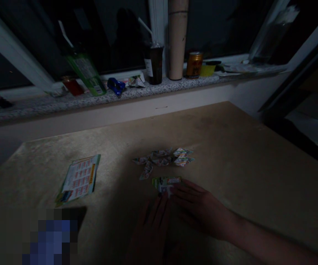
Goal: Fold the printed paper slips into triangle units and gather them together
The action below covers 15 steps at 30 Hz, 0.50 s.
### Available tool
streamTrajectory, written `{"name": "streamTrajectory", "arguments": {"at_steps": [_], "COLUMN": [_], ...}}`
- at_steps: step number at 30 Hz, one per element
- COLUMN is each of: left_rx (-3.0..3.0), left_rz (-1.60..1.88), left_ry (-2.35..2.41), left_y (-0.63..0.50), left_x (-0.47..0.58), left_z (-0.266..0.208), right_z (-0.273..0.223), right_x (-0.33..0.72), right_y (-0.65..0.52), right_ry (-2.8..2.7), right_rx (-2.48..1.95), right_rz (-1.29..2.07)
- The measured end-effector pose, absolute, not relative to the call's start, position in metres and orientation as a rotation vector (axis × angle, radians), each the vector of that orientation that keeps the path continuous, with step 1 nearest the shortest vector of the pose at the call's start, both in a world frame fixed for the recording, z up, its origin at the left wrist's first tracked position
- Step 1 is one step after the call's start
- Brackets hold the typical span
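A partly folded printed paper [166,180], green and white, lies flat on the brown table in front of me. My left hand [154,224] has its fingers stretched out, their tips on the paper's lower edge. From the right, my right hand [200,206] reaches in with straight fingers lying over the paper's right side. Beyond both hands sit several small folded paper pieces [161,161]; two at the right [183,161] are pointed and stand close together. Shadow dims the hands, and the paper under the fingertips is hidden.
To the left lies a stack of printed leaflets [78,179]. A granite sill [131,94] behind the table bears a green bottle [85,71], a blue tape dispenser [116,86], a dark cup with a straw [154,66], a tall cylinder [177,40] and an orange can [194,66].
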<state>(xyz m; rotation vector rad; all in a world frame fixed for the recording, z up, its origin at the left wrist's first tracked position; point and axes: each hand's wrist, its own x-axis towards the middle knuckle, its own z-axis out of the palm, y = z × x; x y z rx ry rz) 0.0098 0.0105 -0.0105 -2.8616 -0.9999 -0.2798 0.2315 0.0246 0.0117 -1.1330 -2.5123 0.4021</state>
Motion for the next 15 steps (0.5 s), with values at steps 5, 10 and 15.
{"name": "streamTrajectory", "arguments": {"at_steps": [5,10,15], "left_rx": [-2.903,-2.905,-2.9], "left_rz": [-0.177,-0.148,-0.152], "left_ry": [-1.072,-1.097,-1.106], "left_y": [0.009,0.005,0.004], "left_x": [0.012,0.013,0.012], "left_z": [0.002,0.005,0.003], "right_z": [0.009,0.009,0.009], "right_x": [0.233,0.233,0.235], "right_y": [0.023,0.022,0.023], "right_ry": [-2.526,-2.563,-2.542], "right_rx": [-1.14,-1.144,-1.124], "right_rz": [0.395,0.366,0.403]}}
